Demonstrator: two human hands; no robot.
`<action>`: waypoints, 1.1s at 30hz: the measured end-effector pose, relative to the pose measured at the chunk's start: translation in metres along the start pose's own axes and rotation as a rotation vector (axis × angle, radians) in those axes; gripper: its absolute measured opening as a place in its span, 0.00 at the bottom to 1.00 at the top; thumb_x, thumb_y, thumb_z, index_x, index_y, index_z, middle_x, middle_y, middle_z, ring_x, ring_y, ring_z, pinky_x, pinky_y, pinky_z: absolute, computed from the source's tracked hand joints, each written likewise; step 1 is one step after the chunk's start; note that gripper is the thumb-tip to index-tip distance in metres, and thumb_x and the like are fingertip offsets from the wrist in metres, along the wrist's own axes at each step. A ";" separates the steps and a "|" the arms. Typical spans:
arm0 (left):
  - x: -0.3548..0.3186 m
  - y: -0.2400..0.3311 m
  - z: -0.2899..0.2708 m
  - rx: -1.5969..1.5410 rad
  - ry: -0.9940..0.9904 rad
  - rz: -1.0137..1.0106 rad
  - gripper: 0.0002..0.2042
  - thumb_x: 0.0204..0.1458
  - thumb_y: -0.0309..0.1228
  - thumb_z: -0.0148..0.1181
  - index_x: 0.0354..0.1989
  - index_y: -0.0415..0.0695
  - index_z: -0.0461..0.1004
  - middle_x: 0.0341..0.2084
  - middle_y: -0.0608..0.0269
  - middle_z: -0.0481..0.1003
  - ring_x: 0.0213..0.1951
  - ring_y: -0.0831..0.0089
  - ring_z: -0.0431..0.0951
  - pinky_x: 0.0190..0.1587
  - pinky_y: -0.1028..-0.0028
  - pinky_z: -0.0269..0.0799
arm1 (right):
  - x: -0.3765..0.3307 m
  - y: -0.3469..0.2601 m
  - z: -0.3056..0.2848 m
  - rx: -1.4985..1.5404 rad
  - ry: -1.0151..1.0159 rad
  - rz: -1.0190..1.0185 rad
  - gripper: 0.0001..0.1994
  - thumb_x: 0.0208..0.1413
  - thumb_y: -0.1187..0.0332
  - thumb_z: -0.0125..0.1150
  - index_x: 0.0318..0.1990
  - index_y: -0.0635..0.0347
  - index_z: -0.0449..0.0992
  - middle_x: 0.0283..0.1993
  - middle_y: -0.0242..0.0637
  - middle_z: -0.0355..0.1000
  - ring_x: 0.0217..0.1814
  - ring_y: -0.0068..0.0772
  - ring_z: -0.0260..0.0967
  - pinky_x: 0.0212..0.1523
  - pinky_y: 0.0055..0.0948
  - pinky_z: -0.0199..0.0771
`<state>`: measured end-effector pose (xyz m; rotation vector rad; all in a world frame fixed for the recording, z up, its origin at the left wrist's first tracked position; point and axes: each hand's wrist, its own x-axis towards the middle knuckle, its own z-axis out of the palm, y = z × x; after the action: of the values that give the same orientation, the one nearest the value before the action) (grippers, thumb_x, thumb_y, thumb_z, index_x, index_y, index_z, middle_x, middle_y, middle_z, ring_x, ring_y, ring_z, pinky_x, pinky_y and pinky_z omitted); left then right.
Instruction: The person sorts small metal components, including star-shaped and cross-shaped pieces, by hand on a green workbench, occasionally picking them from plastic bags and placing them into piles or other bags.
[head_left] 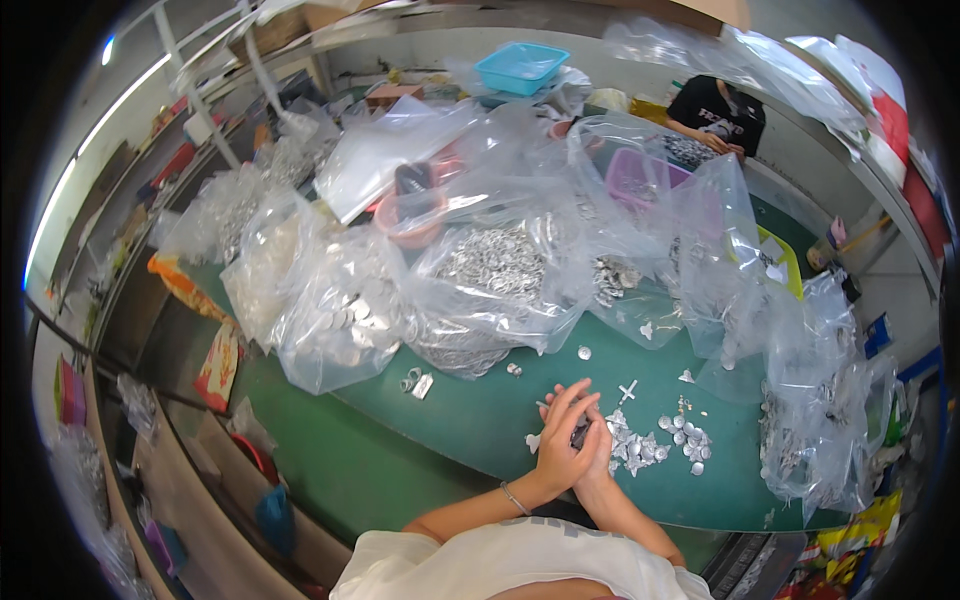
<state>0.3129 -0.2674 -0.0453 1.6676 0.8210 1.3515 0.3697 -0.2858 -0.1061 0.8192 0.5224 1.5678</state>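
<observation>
My left hand, with a bracelet at its wrist, is closed against my right hand above the green table. The fingers of both overlap and curl around something dark that shows only in part between the palms; I cannot make out its kind. Just right of my hands lies a heap of small silvery metal pieces. Beside that heap are several round silvery pieces. A cross-shaped silvery piece rests a little farther off, and a single round piece lies beyond my fingertips.
Clear plastic bags of silvery parts fill the far side, with more bags at the right. A purple basket, a pink bowl and a blue basket stand among them. Another person works at the far right.
</observation>
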 end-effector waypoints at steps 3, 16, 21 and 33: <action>0.016 0.004 0.001 0.235 -0.053 0.162 0.16 0.43 0.20 0.54 0.45 0.36 0.72 0.53 0.44 0.65 0.59 0.48 0.62 0.56 0.59 0.61 | -0.006 -0.057 -0.023 -1.444 0.186 -0.166 0.24 0.63 0.59 0.31 0.63 0.61 0.55 0.65 0.41 0.53 0.69 0.38 0.46 0.68 0.34 0.44; 0.011 -0.022 -0.019 -0.039 0.050 0.216 0.13 0.44 0.15 0.49 0.40 0.35 0.70 0.46 0.48 0.64 0.55 0.52 0.63 0.59 0.55 0.56 | 0.046 -0.030 0.081 -0.663 0.734 -0.164 0.07 0.55 0.70 0.51 0.42 0.56 0.70 0.34 0.42 0.70 0.32 0.33 0.67 0.28 0.30 0.68; -0.037 -0.041 -0.071 0.186 0.127 -0.061 0.16 0.44 0.12 0.47 0.42 0.35 0.69 0.46 0.51 0.64 0.52 0.59 0.65 0.57 0.64 0.58 | 0.153 -0.030 0.169 -0.940 0.540 -0.194 0.07 0.54 0.67 0.55 0.39 0.56 0.70 0.27 0.35 0.70 0.27 0.32 0.70 0.20 0.29 0.74; -0.053 -0.055 -0.061 0.645 0.049 -0.110 0.18 0.41 0.17 0.54 0.44 0.36 0.69 0.44 0.47 0.66 0.48 0.51 0.65 0.53 0.60 0.59 | 0.257 -0.038 0.212 -2.331 0.400 -0.357 0.25 0.57 0.58 0.53 0.57 0.65 0.63 0.55 0.44 0.65 0.58 0.34 0.63 0.59 0.35 0.60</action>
<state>0.2424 -0.2768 -0.1118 2.0304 1.4660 1.1142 0.5491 -0.0541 0.0561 -1.2854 -0.8999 0.9821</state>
